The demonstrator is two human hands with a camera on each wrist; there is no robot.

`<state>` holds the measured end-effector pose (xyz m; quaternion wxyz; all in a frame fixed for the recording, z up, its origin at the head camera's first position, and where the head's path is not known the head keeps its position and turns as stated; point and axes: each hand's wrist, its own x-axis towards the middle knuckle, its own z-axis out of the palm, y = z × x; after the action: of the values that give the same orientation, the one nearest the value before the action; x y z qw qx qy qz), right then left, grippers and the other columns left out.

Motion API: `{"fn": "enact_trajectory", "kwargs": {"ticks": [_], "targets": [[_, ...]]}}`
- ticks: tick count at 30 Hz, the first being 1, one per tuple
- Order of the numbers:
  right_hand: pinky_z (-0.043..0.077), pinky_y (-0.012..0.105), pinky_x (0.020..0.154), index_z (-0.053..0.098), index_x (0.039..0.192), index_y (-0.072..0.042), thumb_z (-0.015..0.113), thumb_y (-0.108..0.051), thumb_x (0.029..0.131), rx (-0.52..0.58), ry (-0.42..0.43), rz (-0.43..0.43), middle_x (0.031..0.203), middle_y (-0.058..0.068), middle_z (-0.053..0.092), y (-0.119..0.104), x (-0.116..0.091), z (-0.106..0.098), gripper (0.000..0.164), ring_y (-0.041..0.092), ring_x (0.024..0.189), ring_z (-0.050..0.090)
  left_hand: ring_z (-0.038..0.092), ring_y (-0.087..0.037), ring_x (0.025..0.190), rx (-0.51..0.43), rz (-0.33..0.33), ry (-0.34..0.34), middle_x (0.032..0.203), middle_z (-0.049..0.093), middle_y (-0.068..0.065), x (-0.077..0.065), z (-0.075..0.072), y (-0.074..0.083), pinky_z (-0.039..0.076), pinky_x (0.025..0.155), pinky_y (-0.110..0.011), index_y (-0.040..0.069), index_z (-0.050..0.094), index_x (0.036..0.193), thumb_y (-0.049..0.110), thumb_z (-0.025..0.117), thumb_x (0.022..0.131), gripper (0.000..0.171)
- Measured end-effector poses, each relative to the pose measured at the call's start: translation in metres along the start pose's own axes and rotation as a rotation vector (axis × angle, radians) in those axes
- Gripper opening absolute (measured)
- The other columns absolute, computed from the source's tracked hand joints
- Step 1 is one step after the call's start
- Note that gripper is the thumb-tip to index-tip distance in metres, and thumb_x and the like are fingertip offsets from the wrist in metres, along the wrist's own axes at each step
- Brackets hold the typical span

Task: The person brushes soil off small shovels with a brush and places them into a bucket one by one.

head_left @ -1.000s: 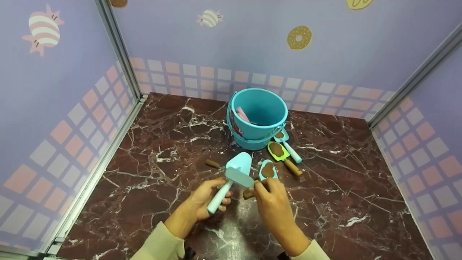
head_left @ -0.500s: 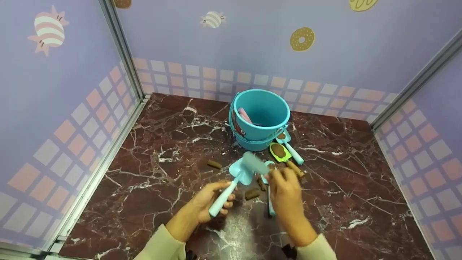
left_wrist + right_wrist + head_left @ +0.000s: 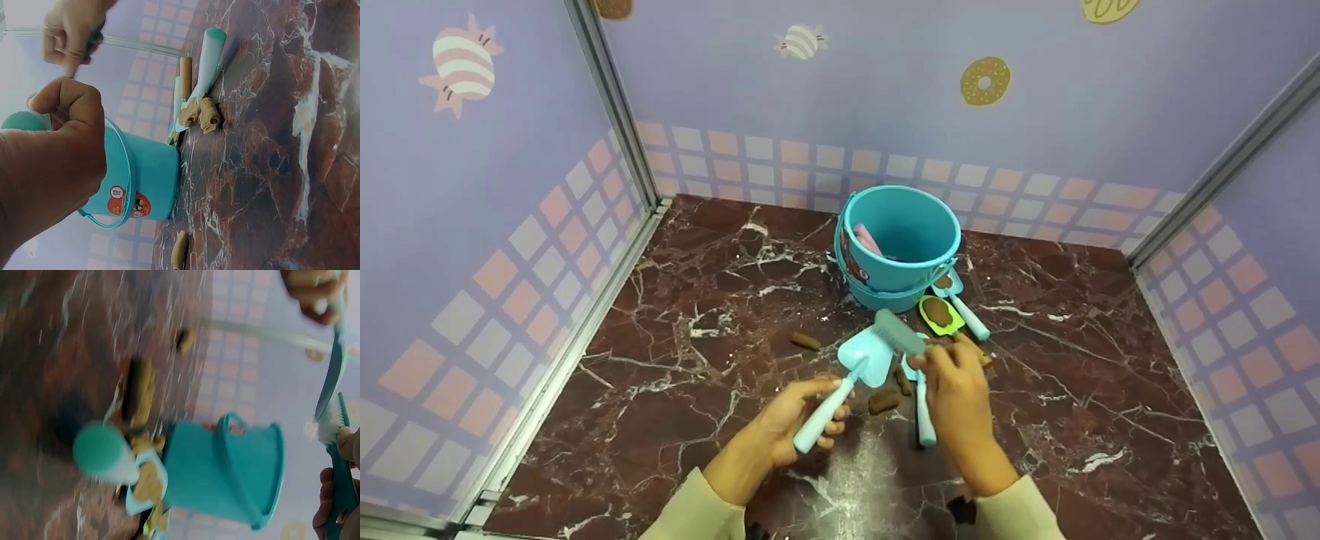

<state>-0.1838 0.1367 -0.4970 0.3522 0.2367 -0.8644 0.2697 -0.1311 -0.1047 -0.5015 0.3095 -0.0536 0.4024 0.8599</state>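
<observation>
My left hand (image 3: pixel 791 416) grips the pale blue handle of a toy shovel (image 3: pixel 868 358), its blade pointing up and away over the table. In my right hand (image 3: pixel 958 386) is a teal brush (image 3: pixel 901 332) with white bristles (image 3: pixel 329 422), best seen in the right wrist view. The brush head overlaps the upper right edge of the blade in the head view, and the bristles are right at the blade in the right wrist view. Below the hands lie brown clay-like lumps (image 3: pixel 883 401) and another pale blue shovel (image 3: pixel 926 424), partly hidden by my right hand.
A blue bucket (image 3: pixel 889 296) with a pink item (image 3: pixel 866 238) inside stands behind the hands. Beside it lie a green shovel (image 3: pixel 955 322) and a small blue shovel (image 3: pixel 973 321), each bearing brown clay. A brown stick-like piece (image 3: pixel 805 341) lies left. Patterned walls enclose the marble-look surface.
My right hand has moved the brush up and right, from near the shovel's neck to the blade's upper edge, uncovering the shovel on the table. My left hand has barely shifted.
</observation>
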Motion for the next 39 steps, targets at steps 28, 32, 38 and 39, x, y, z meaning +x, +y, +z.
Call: {"fn": "enact_trajectory", "kwargs": {"ticks": [28, 32, 38, 39], "targets": [[0.055, 0.039, 0.077, 0.067, 0.093, -0.004, 0.075, -0.013, 0.091, 0.041, 0.015, -0.045, 0.089, 0.01, 0.056, -0.017, 0.0, -0.005, 0.012, 0.026, 0.085, 0.058, 0.049, -0.009, 0.059, -0.019, -0.004, 0.019, 0.077, 0.055, -0.002, 0.001, -0.001, 0.0, 0.04, 0.047, -0.018, 0.01, 0.052, 0.108, 0.028, 0.047, 0.102, 0.02], [0.054, 0.034, 0.071, 0.07, 0.095, -0.004, 0.072, -0.014, 0.092, 0.099, -0.011, -0.161, 0.09, 0.008, 0.058, -0.04, -0.009, -0.007, 0.01, 0.021, 0.081, 0.057, 0.049, -0.009, 0.06, -0.022, -0.007, 0.055, 0.079, 0.054, -0.002, 0.001, -0.002, 0.001, 0.04, 0.048, -0.018, 0.008, 0.047, 0.112, 0.026, 0.043, 0.102, 0.021], [0.052, 0.034, 0.07, 0.071, 0.095, -0.005, 0.072, -0.016, 0.092, 0.09, -0.016, -0.15, 0.088, 0.006, 0.058, -0.031, -0.014, 0.0, 0.011, 0.021, 0.079, 0.056, 0.048, -0.009, 0.06, -0.018, -0.006, 0.019, 0.078, 0.054, -0.002, 0.001, -0.002, 0.001, 0.04, 0.048, -0.018, 0.008, 0.05, 0.11, 0.027, 0.044, 0.102, 0.021], [0.054, 0.034, 0.071, 0.07, 0.094, -0.005, 0.073, -0.015, 0.092, 0.081, -0.01, -0.119, 0.088, 0.007, 0.058, -0.025, -0.013, 0.001, 0.011, 0.022, 0.08, 0.056, 0.048, -0.009, 0.059, -0.014, -0.006, 0.012, 0.077, 0.054, -0.002, 0.001, -0.002, 0.0, 0.04, 0.048, -0.018, 0.009, 0.052, 0.11, 0.027, 0.045, 0.102, 0.021]]}}
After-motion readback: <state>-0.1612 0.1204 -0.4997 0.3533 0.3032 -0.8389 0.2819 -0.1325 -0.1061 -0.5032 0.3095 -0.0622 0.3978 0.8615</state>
